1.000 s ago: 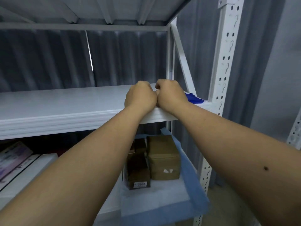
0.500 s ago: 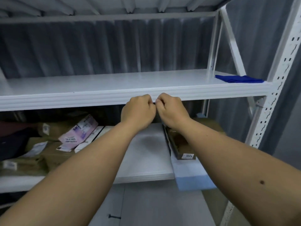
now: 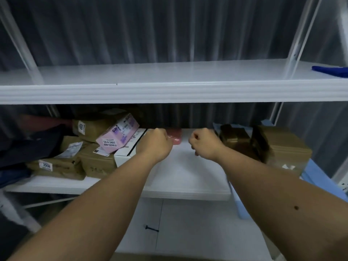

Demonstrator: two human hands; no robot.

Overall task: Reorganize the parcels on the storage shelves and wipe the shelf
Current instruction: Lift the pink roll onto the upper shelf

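Since 0.5 s ago: both hands have dropped from the front lip of the upper shelf point(image 3: 169, 91) and moved apart; they now sit in front of the lower shelf point(image 3: 184, 178). View has shifted left, so the blue cloth point(image 3: 331, 71) lies at the far right end of the upper shelf, cut by the frame edge.

Left hand point(image 3: 155, 144): fingers curled into a loose fist, nothing visibly held. Just beyond it, a pink item point(image 3: 174, 136) at the back of the lower shelf; contact cannot be told.

Right hand point(image 3: 205, 144): also curled closed, empty as far as visible, near the brown boxes point(image 3: 263, 146) at the right.

Parcels: a heap of brown parcels point(image 3: 75, 159) on the left of the lower shelf, a pink labelled box point(image 3: 117, 135) tilted on top, a white box point(image 3: 130, 147) beside it. Middle of the lower shelf bare.
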